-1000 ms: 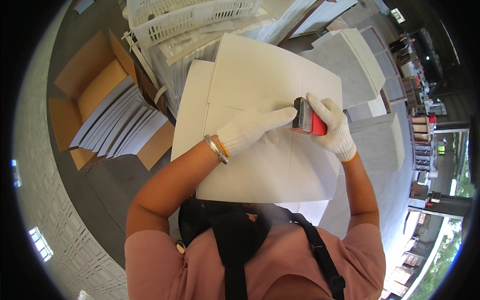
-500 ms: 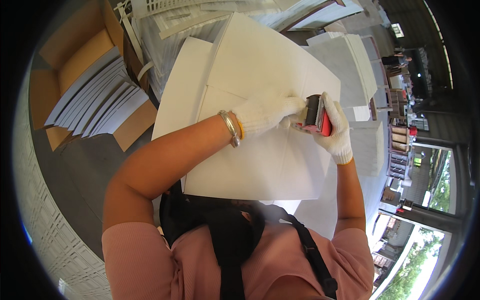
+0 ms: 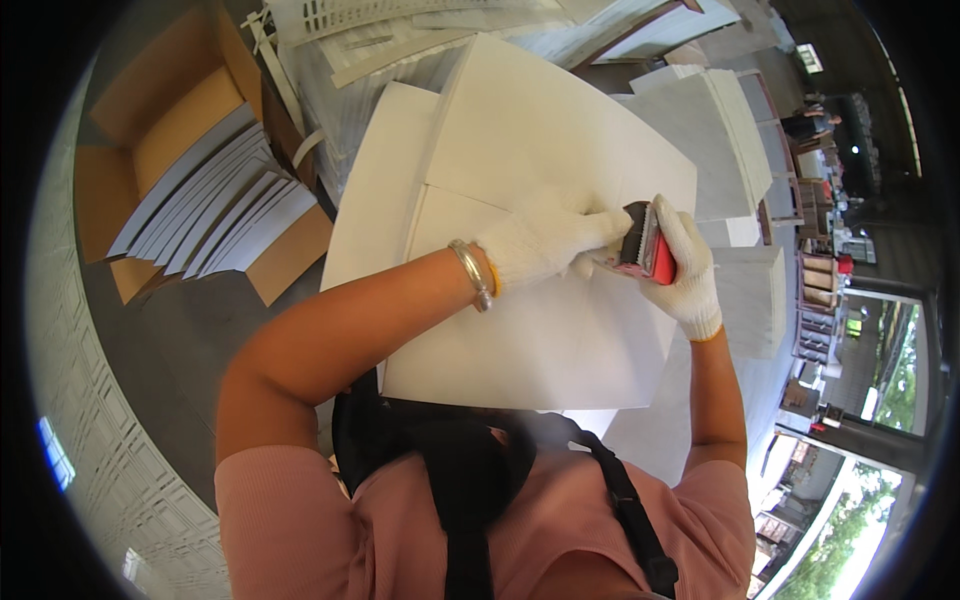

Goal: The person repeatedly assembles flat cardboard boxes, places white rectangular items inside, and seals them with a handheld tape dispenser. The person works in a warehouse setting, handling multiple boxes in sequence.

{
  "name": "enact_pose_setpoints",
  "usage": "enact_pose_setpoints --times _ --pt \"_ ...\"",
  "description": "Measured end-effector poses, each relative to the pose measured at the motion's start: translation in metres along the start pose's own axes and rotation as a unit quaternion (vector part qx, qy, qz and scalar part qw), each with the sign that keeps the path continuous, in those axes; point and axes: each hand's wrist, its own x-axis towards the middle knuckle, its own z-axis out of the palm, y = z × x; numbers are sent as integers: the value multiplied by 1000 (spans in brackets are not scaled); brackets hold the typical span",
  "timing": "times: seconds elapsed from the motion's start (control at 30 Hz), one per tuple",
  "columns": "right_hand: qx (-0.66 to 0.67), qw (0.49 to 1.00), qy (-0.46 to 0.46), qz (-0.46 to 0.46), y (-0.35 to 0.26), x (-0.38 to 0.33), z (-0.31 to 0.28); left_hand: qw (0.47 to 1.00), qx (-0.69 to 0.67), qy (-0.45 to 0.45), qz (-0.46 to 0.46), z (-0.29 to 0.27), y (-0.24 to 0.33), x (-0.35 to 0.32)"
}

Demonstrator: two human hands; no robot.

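Note:
A red handheld tape dispenser (image 3: 661, 262) with a dark roller and a toothed edge is in my right hand (image 3: 690, 270), whose gloved fingers wrap round it. My left hand (image 3: 545, 240), in a white knit glove, reaches across to the dispenser. One of its fingers stretches to the roller, while the others look curled below; whatever they may pinch is too blurred to make out. Under both hands lies a large white carton (image 3: 520, 340), flat-topped, with a seam across it and a fold line along its left part.
On the left, an open brown cardboard box (image 3: 285, 255) holds several upright white sheets (image 3: 200, 200). Stacked pale panels (image 3: 725, 140) stand to the right. Plastic-wrapped goods (image 3: 360, 130) lie beyond the carton. Far off at the right, another person (image 3: 812, 125) is visible.
The whole view has shifted slightly, so everything sits a little further right. My left finger reaches straighter against the roller. Both hands otherwise keep their places over the carton.

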Motion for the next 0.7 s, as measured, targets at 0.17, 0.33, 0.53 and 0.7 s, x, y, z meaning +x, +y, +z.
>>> enact_pose_setpoints --times 0.17,0.33,0.53,0.7 --pt "-30 998 -56 -17 -13 11 -19 995 99 -21 18 -23 2 -2" --pt "-78 991 -109 -15 -40 25 -24 992 115 45 -38 -63 55 -40" --pt "-137 978 -156 -10 -66 63 -20 982 22 112 -150 -172 42 -82" --pt "-177 965 -193 -5 -78 82 -15 981 -42 112 -151 -189 -4 -78"
